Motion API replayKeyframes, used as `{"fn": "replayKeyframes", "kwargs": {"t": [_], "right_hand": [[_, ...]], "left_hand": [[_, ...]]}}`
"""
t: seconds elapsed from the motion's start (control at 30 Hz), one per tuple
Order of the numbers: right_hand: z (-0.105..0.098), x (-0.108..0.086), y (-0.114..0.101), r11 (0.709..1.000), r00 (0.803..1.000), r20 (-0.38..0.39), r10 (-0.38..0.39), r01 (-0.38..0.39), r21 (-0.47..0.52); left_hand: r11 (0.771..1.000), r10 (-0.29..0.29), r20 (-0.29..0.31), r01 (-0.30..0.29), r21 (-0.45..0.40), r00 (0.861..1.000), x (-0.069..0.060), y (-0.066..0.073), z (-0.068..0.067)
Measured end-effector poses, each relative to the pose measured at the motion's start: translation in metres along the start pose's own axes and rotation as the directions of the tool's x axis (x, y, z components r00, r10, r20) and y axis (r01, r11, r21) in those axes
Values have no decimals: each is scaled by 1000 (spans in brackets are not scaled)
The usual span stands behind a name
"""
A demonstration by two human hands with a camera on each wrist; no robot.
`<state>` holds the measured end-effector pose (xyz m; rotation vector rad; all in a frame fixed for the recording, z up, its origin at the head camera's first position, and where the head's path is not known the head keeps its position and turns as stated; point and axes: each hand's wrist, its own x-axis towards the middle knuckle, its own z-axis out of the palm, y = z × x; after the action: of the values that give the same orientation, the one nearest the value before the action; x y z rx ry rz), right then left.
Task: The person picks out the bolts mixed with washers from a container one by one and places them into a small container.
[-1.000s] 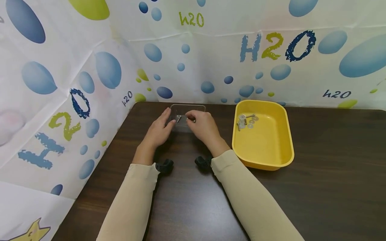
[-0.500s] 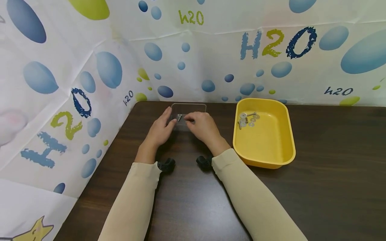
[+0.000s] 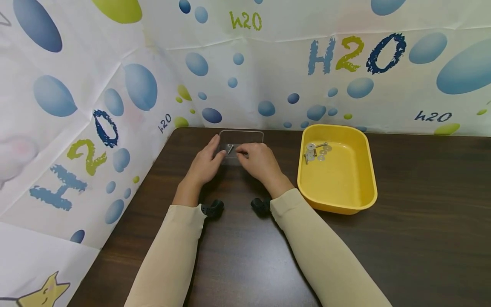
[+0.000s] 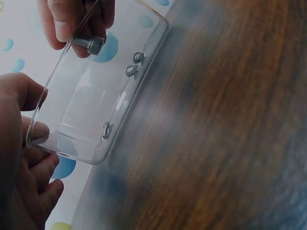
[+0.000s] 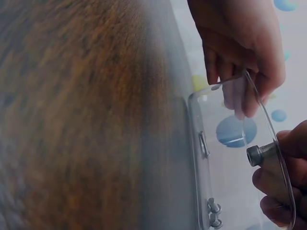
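Observation:
A clear plastic box [image 3: 241, 131] stands on the table between my hands. My left hand [image 3: 202, 168] holds its left wall, with the thumb near the rim and the fingers along the side. My right hand [image 3: 261, 164] pinches a socket-head bolt [image 4: 91, 45] inside the near right part of the box, below the rim. In the right wrist view this bolt's head [image 5: 255, 155] points down the box toward its floor. Three small metal pieces lie on the box floor: two bolts [image 4: 134, 64] side by side and one piece [image 4: 106, 130] apart.
A yellow tray [image 3: 345, 187] stands to the right, beside my right forearm. Several bolts [image 3: 321, 145] and pale washers [image 3: 310, 146] lie in its upper left part. A printed white sheet [image 3: 268, 64] rises behind the dark table [image 3: 238, 256] and along its left.
The head view has shifted slightly. My right fingertips have turned a little, and the bit of metal that showed beneath them is now hidden in that view. My left hand keeps its hold.

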<state>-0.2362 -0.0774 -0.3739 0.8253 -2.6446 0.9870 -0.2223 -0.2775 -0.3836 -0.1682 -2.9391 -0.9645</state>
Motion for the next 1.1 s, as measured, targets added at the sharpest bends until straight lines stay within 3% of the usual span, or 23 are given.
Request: {"fn": "replayKeyframes", "kwargs": {"t": [1.1], "right_hand": [[0,-2,2,999,1000,-27,-12,14,53]], "left_hand": [[1000,-6,13,6,4,1000,2,-1,-1]]}}
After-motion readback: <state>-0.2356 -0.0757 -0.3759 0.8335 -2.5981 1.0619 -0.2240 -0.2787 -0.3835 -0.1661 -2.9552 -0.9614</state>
